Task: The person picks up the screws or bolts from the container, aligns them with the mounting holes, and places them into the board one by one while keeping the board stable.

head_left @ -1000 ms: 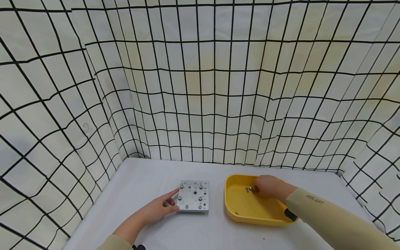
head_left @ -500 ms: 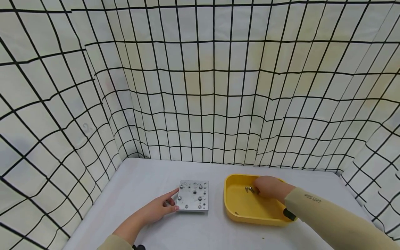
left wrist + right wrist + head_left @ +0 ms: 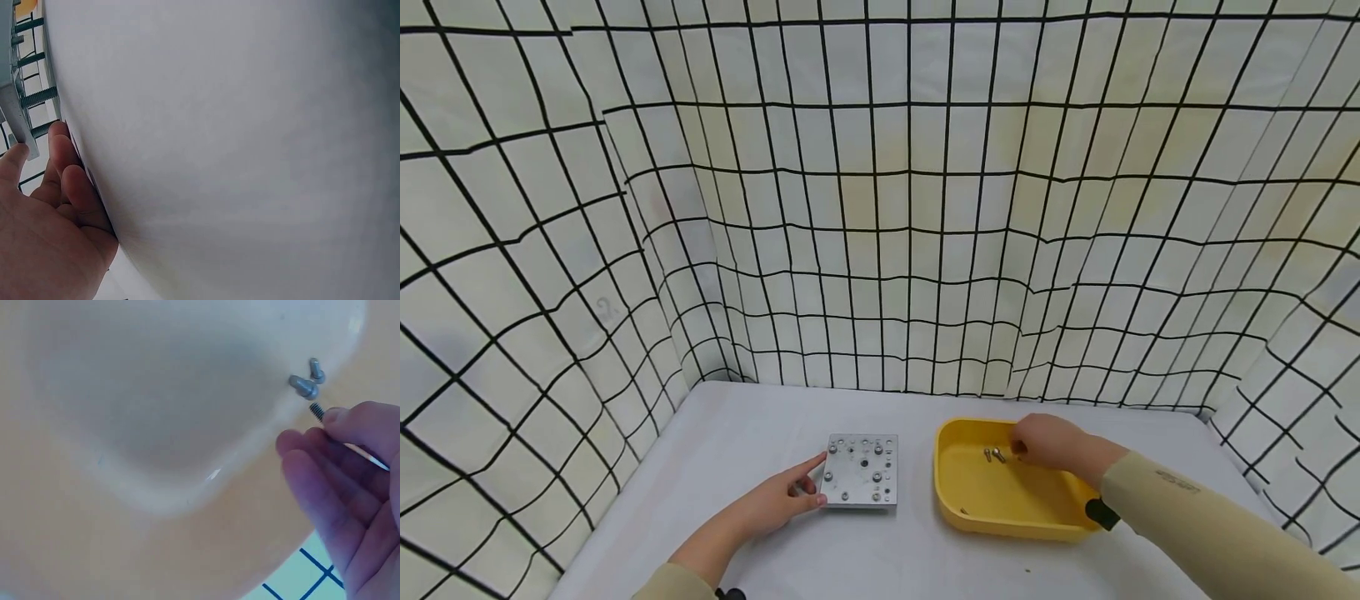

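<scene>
My left hand (image 3: 775,502) holds the square silver metal plate (image 3: 853,487) at its left edge, index finger at the side and thumb at the near corner. Several screw heads and holes dot the plate's top. In the left wrist view, threaded screw shanks (image 3: 39,97) stick out below the plate, close to the curled fingers of the left hand (image 3: 50,231). Over the yellow tray (image 3: 951,500), my right hand (image 3: 1051,442) pinches a screw (image 3: 317,411) between thumb and fingers; only its threaded end shows clearly. Two loose screws (image 3: 304,387) lie beside it in the tray.
Another small piece (image 3: 964,511) lies near the tray's front left corner. A tiny speck (image 3: 1027,571) is on the white table (image 3: 925,558) in front. White walls with a black grid (image 3: 910,250) surround the table at the back and sides.
My right hand has risen slightly from the tray floor and turned a little, the screw between its fingers. The left hand stays at the plate; the whole view has shifted slightly.
</scene>
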### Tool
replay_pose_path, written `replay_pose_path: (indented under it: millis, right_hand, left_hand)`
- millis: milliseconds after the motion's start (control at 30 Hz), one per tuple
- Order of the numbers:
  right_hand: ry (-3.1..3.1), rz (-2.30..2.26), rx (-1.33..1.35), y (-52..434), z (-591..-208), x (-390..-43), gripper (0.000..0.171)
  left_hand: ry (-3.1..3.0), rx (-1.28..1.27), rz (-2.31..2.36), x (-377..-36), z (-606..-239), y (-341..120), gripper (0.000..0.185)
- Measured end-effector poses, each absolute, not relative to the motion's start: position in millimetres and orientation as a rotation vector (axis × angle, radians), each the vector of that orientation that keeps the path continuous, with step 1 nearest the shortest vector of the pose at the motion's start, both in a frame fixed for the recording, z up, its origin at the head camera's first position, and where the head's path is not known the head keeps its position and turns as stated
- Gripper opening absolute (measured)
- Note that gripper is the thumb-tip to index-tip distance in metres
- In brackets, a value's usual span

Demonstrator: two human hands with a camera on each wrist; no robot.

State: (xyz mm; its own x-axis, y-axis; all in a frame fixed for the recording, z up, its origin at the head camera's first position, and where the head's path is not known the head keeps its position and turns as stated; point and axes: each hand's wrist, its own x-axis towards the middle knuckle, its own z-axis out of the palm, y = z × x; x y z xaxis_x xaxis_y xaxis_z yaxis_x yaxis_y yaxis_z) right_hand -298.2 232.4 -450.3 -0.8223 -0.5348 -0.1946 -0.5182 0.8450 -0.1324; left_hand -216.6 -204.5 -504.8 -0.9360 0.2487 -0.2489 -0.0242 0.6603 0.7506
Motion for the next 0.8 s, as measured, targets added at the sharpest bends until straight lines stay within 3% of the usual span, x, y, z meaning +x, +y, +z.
replay_pose_path:
  millis: [133,800]
  right_hand:
    - [2.801,-0.195,-0.894,233,-446,-298,0.001]
    - [2.805,-0.481,-0.957,199,-428,-295,0.014]
  left_hand:
    - [2.551,0.181,1.16,-216,-505,-205,0.076]
    - [2.538,0.232,1.173,-219,-511,-210,0.078]
